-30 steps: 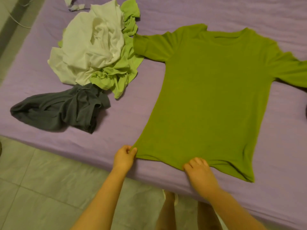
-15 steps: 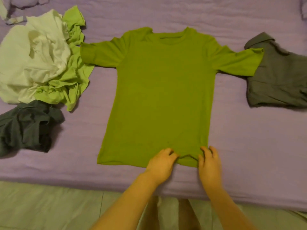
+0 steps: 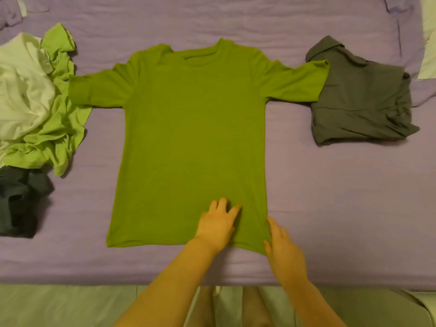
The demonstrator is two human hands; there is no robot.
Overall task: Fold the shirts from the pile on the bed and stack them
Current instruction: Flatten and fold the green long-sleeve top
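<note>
Though unlabelled, green shirt (image 3: 188, 138) flat.

Purple bed (image 3: 330, 208): green shirt (image 3: 188, 138) flat mid, crumpled pile (image 3: 35, 109) left, folded grey shirt (image 3: 358, 102) right.

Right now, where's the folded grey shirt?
Head view: the folded grey shirt lies on the bed's right side, its edge under the green shirt's sleeve tip.

A home bedroom: a bed (image 3: 330, 197) covered in a purple sheet, loose clothes (image 3: 35, 102) lying on it, pale tiled floor (image 3: 59, 305) alongside.
</note>
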